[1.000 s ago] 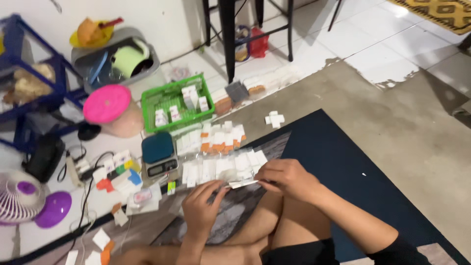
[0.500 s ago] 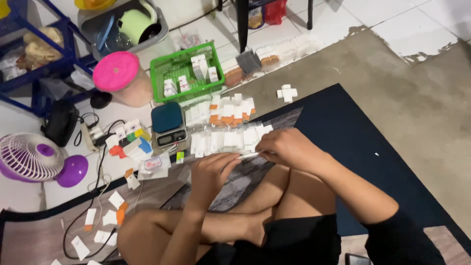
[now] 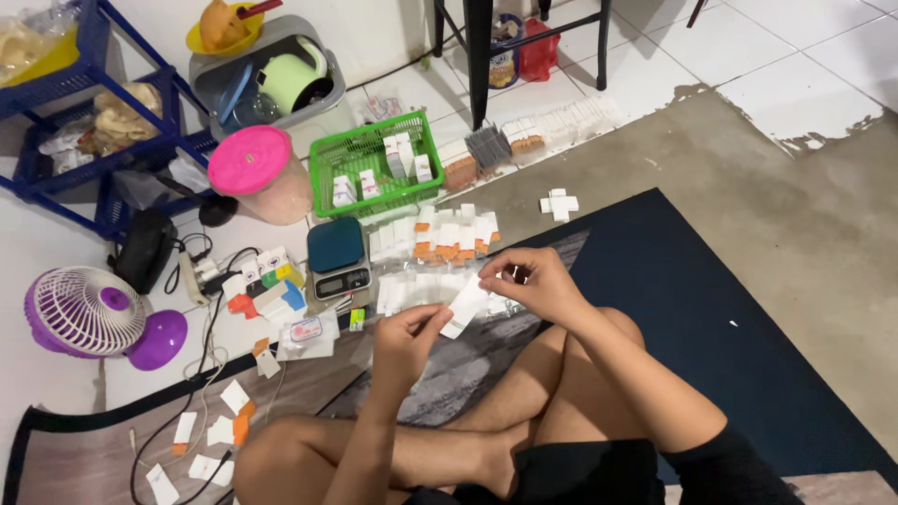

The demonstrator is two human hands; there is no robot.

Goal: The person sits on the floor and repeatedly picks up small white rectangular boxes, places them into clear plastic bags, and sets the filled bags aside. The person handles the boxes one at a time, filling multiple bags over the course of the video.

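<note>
A small white paper packet is being held between both hands, above the crossed bare legs of the person sitting on the dark mat; the left hand is pinching its near end between thumb and fingers, while the right hand is gripping its far end, so both hands are closing on the same packet and sitting close together, joined only by it. The packet is tilting, its near-left corner lower than the right one, and it may be a flat folded carton, though the view is too small to be sure. Just beyond the hands, rows of similar white packets are lying on the floor, and farther still a row with orange ends is resting beside them. A small digital scale with a dark blue platform is sitting to the left of those rows, and a green plastic basket holding a few white boxes is standing farther away. A pink-lidded container is standing left of the basket, and a purple fan is lying at the far left
</note>
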